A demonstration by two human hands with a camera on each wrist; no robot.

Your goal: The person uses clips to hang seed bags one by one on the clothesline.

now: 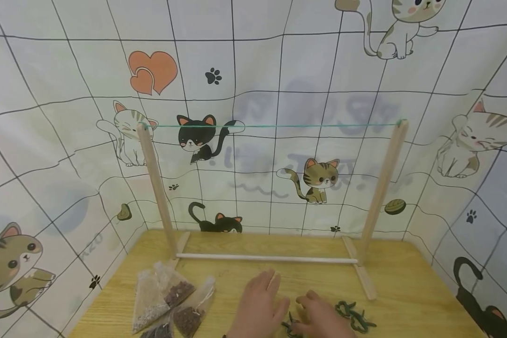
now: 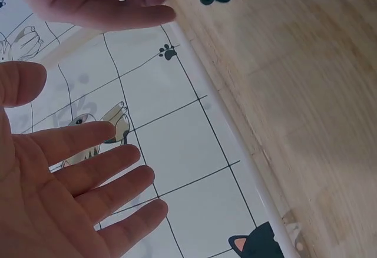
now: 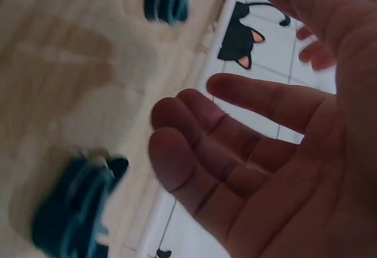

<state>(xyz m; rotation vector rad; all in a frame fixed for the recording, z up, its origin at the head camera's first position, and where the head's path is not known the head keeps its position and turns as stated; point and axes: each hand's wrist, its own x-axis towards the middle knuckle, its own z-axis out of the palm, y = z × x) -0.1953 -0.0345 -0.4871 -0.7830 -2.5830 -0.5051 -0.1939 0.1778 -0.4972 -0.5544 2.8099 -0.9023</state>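
My left hand [image 1: 257, 307] hovers palm down over the front middle of the wooden table, fingers extended and holding nothing. Beside it, my right hand [image 1: 321, 317] has loosely bent fingers with nothing between them, as the right wrist view shows. Partly covered by the right hand is a dark green clip [image 1: 293, 326], visible between the two hands. A small pile of similar green clips [image 1: 355, 317] lies just right of that hand. Close up in the right wrist view, one green clip [image 3: 76, 205] appears blurred below the fingertips.
Behind the hands stands a wooden frame [image 1: 380, 192] with a green string [image 1: 270, 126] across its top and a white rod [image 1: 266, 258] low down. Several sheer drawstring bags [image 1: 190, 319] of dark and pale bits lie at left. Cat-print sheeting [image 1: 257, 61] surrounds the table [image 1: 414, 281].
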